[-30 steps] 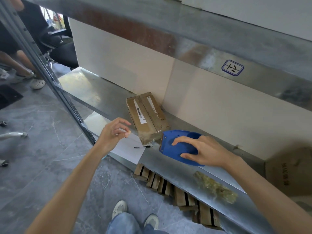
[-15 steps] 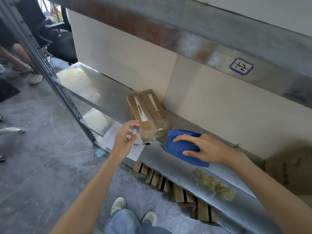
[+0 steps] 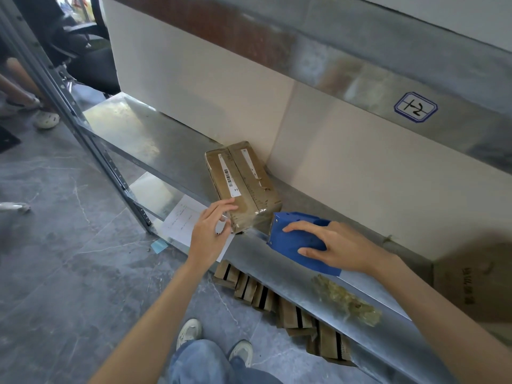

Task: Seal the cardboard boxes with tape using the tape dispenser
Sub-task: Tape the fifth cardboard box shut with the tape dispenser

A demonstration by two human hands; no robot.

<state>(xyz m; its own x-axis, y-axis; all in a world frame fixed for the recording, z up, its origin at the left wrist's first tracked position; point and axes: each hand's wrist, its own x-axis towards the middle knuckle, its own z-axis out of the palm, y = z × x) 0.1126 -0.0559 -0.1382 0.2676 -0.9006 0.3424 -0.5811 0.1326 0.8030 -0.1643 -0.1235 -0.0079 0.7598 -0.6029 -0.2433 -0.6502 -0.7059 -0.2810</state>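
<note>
Both forearms [image 3: 155,309] bare; faded blue jeans [image 3: 199,364]; off-white low sneakers [image 3: 189,332], rounded toes, pale soles

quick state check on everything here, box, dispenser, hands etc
cardboard box, flaps closed, tape across it, lying on the metal shelf
tape dispenser, on the shelf, gripped by the right hand
left hand, fingertips on the box's near end
crumpled tape wad, loose on the shelf
sheet of paper, lying flat

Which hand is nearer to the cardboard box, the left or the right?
Left. The left hand is at the near corner of the cardboard box; the right hand grips the tape dispenser beside it.
</note>
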